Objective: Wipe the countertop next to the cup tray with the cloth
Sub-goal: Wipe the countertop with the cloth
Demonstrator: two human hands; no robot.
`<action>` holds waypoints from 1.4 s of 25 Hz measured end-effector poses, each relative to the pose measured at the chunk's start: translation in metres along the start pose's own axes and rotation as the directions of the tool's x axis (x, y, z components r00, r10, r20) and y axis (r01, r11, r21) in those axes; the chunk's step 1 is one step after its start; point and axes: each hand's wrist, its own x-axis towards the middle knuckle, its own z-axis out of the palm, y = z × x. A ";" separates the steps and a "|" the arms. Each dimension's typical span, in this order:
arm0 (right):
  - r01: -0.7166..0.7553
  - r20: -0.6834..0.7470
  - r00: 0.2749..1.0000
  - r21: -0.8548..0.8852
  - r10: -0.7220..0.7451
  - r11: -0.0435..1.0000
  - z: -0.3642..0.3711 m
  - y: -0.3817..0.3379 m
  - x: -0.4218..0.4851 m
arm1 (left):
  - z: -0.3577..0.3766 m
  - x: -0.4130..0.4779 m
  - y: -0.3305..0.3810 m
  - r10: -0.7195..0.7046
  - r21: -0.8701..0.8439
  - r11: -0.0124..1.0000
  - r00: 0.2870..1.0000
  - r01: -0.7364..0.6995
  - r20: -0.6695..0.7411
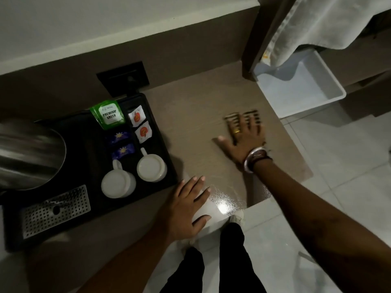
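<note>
The beige countertop (pixel 196 123) runs to the right of the black cup tray (pixel 171 163), which holds two white cups (pixel 118 183) upside down. My left hand (pixel 184 210) lies flat near the counter's front edge, just beside the tray's corner, fingers apart. A pale patch (pixel 203 210) shows under its fingers; I cannot tell whether it is a cloth or glare. My right hand (pixel 245 142) lies flat farther right on the counter, fingers spread and blurred by motion, with nothing seen under it.
A steel kettle (pixel 27 153), a perforated metal drip grille (pixel 57 210) and tea sachets (pixel 108 115) share the tray. A black wall socket (pixel 123 79) sits behind it. At right a white towel (pixel 317 22) hangs over a white bin (pixel 300 85) on the tiled floor.
</note>
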 end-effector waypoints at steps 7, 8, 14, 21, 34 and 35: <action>0.181 -0.001 0.983 -0.062 -0.181 0.982 0.004 0.063 -0.087 | 0.002 -0.005 -0.001 -0.019 -0.066 0.998 0.998 0.023 0.067; 0.067 -0.010 0.998 -0.057 -0.068 0.996 -0.006 0.084 -0.061 | 0.003 -0.004 -0.001 -0.021 -0.053 0.998 0.998 0.024 0.060; 0.097 -0.045 0.994 0.002 -0.097 0.995 -0.003 -0.036 0.062 | -0.006 0.000 -0.003 -0.001 -0.049 0.999 0.994 0.007 0.108; 0.207 0.001 0.978 -0.048 -0.208 0.977 0.015 0.037 -0.067 | -0.009 0.003 -0.002 0.002 -0.040 0.999 0.988 0.004 0.153; 0.215 -0.014 0.976 -0.038 -0.216 0.976 0.003 0.058 -0.044 | -0.009 0.000 0.000 -0.005 -0.163 0.987 0.998 0.017 0.070; 0.083 -0.020 0.996 0.019 -0.083 0.996 -0.013 0.058 0.001 | -0.008 -0.001 0.000 -0.008 -0.169 0.985 0.998 0.020 0.070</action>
